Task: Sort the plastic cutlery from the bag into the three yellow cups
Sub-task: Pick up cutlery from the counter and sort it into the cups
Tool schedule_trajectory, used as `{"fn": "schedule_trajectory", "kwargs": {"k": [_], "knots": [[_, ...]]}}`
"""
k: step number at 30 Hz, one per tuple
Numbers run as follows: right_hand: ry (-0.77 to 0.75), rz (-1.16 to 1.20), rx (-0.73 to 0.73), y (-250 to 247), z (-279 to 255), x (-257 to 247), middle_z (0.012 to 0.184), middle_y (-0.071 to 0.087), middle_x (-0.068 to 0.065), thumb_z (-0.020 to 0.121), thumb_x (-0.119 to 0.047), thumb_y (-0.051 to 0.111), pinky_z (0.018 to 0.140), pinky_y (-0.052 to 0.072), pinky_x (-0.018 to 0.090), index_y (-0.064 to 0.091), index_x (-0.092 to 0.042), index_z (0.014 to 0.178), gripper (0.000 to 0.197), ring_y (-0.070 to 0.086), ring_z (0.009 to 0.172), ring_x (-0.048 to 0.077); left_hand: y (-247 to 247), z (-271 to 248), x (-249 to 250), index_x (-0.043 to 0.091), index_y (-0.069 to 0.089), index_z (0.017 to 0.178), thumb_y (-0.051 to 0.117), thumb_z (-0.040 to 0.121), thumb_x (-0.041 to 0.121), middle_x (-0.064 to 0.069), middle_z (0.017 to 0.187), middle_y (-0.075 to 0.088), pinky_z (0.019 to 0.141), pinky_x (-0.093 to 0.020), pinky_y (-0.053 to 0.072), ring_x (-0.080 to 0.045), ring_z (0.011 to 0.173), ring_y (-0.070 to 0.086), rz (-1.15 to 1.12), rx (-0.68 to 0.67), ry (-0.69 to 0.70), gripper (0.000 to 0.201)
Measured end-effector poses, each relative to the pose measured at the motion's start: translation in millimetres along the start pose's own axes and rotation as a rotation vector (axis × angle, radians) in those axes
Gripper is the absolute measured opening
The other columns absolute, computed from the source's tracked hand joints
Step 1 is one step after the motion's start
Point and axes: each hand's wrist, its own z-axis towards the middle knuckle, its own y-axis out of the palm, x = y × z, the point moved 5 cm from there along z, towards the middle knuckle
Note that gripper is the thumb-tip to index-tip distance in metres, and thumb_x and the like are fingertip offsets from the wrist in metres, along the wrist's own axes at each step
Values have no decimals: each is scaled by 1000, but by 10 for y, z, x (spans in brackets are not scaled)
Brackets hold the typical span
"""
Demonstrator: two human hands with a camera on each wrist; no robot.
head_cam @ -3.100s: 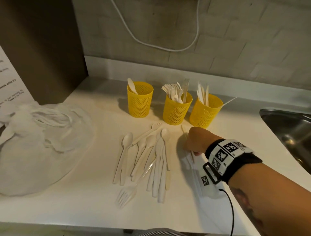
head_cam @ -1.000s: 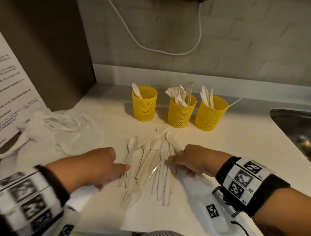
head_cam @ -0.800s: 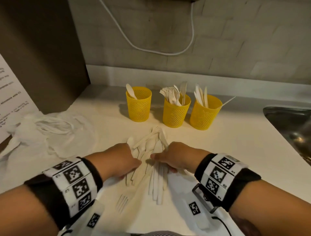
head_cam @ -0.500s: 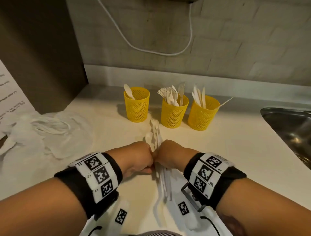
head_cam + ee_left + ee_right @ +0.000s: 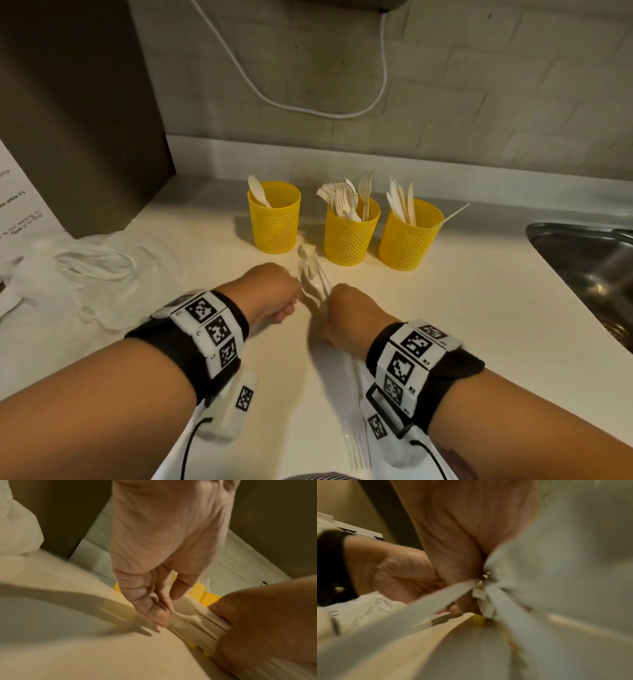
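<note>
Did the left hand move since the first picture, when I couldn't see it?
Yes. The left hand has come in from the near left and now sits in front of the left yellow cup, pressing the loose cutlery against the right hand.

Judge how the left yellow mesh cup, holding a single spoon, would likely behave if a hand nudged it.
The left yellow cup is perforated plastic and holds one spoon, so it is probably very light and would slide or tip easily. It is taller than wide, which favours toppling. The leaning spoon would likely rattle or fall out.
</note>
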Motion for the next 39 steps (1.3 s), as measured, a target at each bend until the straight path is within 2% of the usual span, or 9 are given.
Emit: {"fn": "schedule_trajectory", "kwargs": {"k": [6,9,12,15,20,25,30,36,39], "knots": [[-6,-25,-5,-5,-41,47,122,60,18,97,-11,51,73,34,25,52,3,117,25,60,112,33,-100,511,222,7,56,78,61,91,37,-20,78,59,64,-34,45,-31,68,57,-10,181,113,33],[-2,-29,-6,-11,-55,76,122,60,19,97,-11,51,74,35,26,52,3,117,25,60,112,34,-53,648,291,-6,66,102,71,83,43,-27,96,70,70,-37,48,-40,90,68,113,224,132,53],[34,-10,-9,3,-48,114,122,60,18,97,-13,51,76,38,28,51,2,117,25,61,112,34,-6,698,338,-2,68,84,78,78,37,-20,70,63,66,-36,44,-33,69,63,71,231,146,41],[60,8,-13,33,-22,138,114,63,16,95,-20,54,70,38,29,53,-2,110,23,64,104,34,-22,785,300,10,49,57,80,80,24,-8,45,47,57,-33,37,-23,47,43,-35,215,115,41],[32,16,-97,-37,-5,156,97,65,14,91,-25,59,65,41,30,59,-6,98,20,64,86,31,-132,620,369,11,58,76,76,84,11,-9,67,56,62,-28,43,-18,52,47,-134,205,206,19],[145,467,-234,-83,36,358,69,70,6,80,-21,66,59,56,32,65,-6,71,17,63,61,22,-205,199,219,5,62,92,73,86,11,-14,81,62,53,-24,50,-17,60,54,-226,97,232,14],[167,1162,-379,-64,-28,254,73,58,19,92,3,50,65,55,38,58,0,96,9,56,54,22,33,-188,-11,6,58,84,67,88,-2,-8,74,59,54,-20,57,-13,60,59,-336,-72,132,13],[74,1249,-348,-65,-3,151,69,55,12,99,-5,48,50,50,26,60,-8,96,13,53,49,15,194,-297,-49,8,60,84,69,88,4,-14,90,76,54,-19,55,-8,53,59,-188,-47,143,11],[47,1219,-352,-32,-16,130,61,58,10,98,-7,53,47,52,24,65,-9,90,15,55,45,13,157,-329,-17,10,60,79,74,84,5,-17,87,76,67,-33,59,-17,61,63,-62,15,178,16]]}}
